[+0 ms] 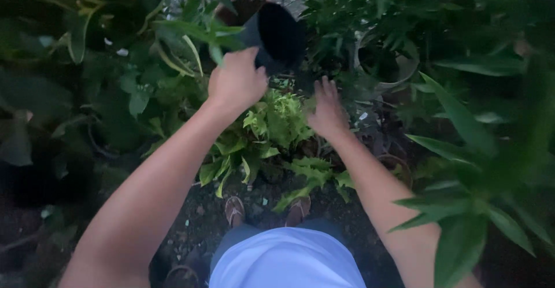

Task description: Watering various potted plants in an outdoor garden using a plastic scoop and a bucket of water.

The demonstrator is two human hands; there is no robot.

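One black pot (277, 33) is tilting in the closed left hand (236, 82); the right hand (327, 111) is hovering open over one fern (277, 120).

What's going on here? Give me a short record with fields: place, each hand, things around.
place: garden bed, dark soil, dense foliage
left hand: grips a black plastic pot, tilted with its empty mouth toward the camera
right hand: open, fingers spread, over a light green fern
nearby: pale round pot with a plant at upper right
feet: sandals on the soil below
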